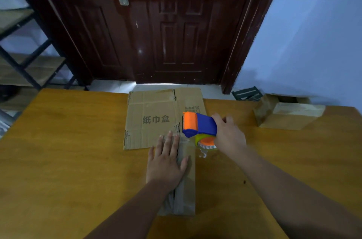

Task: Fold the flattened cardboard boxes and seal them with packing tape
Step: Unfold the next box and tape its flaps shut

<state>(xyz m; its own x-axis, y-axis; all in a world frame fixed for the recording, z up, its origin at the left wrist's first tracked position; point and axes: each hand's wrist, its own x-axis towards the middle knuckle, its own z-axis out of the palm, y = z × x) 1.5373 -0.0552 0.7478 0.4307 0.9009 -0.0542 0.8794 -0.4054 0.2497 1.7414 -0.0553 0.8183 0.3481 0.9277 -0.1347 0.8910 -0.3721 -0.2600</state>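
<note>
Flattened cardboard (152, 119) lies at the table's (68, 150) far middle. Left hand (166, 162), fingers flat, presses the folded box (186, 186) nearer. Box looks light, stiff, likely slides; pin it beside the seam. Right hand (229, 137) grips the tape dispenser (199, 125) at the box's far end.

Plain storeroom or back room: dark wooden door (156, 23), metal shelving (25, 58) far left, cardboard-strewn wooden table (68, 150).
</note>
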